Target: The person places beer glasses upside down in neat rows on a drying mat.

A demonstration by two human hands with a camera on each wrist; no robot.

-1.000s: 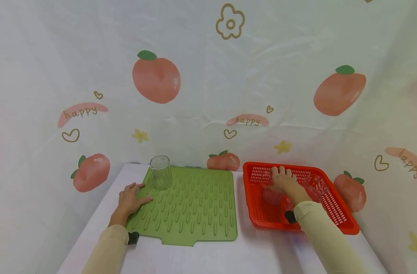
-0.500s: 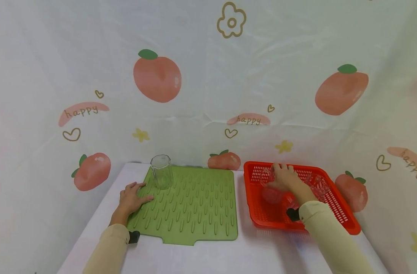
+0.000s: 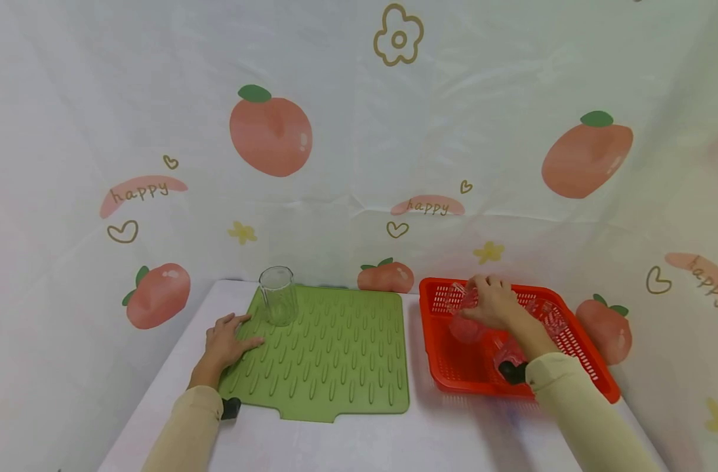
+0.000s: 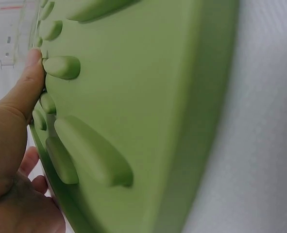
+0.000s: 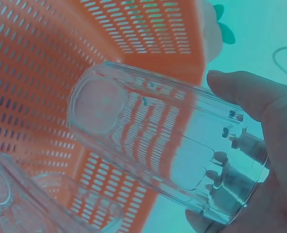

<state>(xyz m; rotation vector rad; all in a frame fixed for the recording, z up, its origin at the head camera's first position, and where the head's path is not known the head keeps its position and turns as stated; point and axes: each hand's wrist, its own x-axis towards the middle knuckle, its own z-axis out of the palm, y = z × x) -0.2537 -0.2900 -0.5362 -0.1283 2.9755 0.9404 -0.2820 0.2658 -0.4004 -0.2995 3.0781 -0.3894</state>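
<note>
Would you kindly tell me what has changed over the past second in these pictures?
The right hand has moved slightly up in the head view, at the red basket, its sleeve shifting rightward. It grips a clear glass; whether that grip is new is unclear. The left hand, green mat and upright glass on it stayed put.

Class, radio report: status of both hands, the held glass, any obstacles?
Right hand grips clear glass at red basket. Left hand on green mat, left edge. Other glasses crowd close by.
</note>
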